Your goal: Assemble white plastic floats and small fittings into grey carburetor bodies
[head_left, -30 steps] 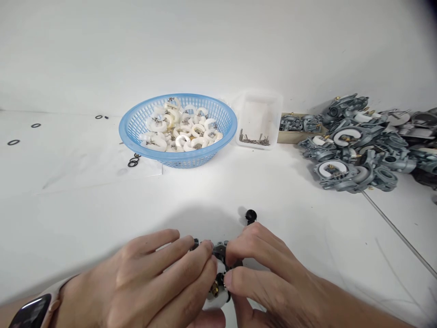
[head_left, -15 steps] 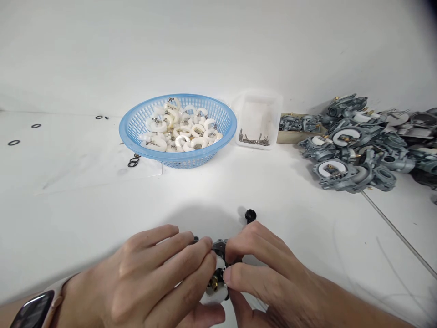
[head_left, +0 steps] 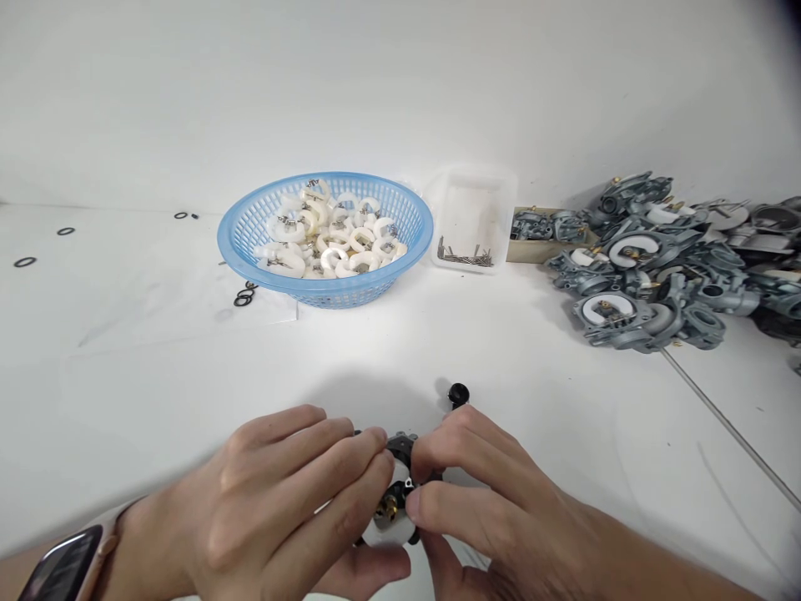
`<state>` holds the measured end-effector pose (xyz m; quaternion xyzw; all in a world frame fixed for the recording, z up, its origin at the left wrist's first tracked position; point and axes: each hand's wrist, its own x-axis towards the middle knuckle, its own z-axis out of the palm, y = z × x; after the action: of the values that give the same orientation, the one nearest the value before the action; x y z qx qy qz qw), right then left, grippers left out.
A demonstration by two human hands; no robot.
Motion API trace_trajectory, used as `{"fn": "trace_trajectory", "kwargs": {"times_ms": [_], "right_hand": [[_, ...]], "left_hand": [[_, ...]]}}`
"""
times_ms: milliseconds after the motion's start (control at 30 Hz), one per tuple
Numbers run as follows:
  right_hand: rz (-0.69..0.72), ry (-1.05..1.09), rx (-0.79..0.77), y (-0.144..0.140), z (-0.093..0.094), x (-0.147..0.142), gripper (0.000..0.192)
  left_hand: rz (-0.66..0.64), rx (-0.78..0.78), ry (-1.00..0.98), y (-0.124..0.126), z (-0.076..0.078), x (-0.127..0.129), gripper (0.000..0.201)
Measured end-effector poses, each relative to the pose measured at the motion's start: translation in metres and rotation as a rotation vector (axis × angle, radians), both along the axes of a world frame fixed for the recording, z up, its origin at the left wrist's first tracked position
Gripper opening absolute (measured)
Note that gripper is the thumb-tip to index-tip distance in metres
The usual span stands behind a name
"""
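Note:
Between my hands at the bottom centre is a carburetor body (head_left: 401, 446), partly covered by my fingers. A white curved float (head_left: 389, 534) lies in it around brass fittings (head_left: 390, 506). My left hand (head_left: 294, 501) closes over its left side, with the fingers bent across the top and the thumb below. On the right edge, my right hand (head_left: 488, 501) pinches with thumb and index finger near a small metal tab; whether a tiny part sits in that pinch cannot be made out. Just beyond the right hand stands a black knob-ended piece (head_left: 459, 395).
A blue basket (head_left: 233, 242) holds many white floats (head_left: 338, 260). Beside it, a white tray (head_left: 441, 209) contains small metal pins (head_left: 468, 257). Carburetors (head_left: 663, 275) are piled at the right, near a thin rod (head_left: 726, 421). Black O-rings (head_left: 244, 296) lie at left.
The carburetor and my left hand have shifted slightly, and a little more of the float shows. My right hand keeps nearly the same place at the right edge.

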<state>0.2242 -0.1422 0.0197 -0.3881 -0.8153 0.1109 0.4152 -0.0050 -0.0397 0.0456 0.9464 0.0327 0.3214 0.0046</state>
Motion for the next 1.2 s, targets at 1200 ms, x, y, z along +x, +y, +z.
{"fn": "trace_trajectory", "kwargs": {"times_ms": [1200], "right_hand": [[0.079,-0.037,0.032,0.0044,-0.0044,0.0072,0.044]], "left_hand": [[-0.018,0.011,0.003,-0.0004,0.0015,-0.0005,0.029]]}}
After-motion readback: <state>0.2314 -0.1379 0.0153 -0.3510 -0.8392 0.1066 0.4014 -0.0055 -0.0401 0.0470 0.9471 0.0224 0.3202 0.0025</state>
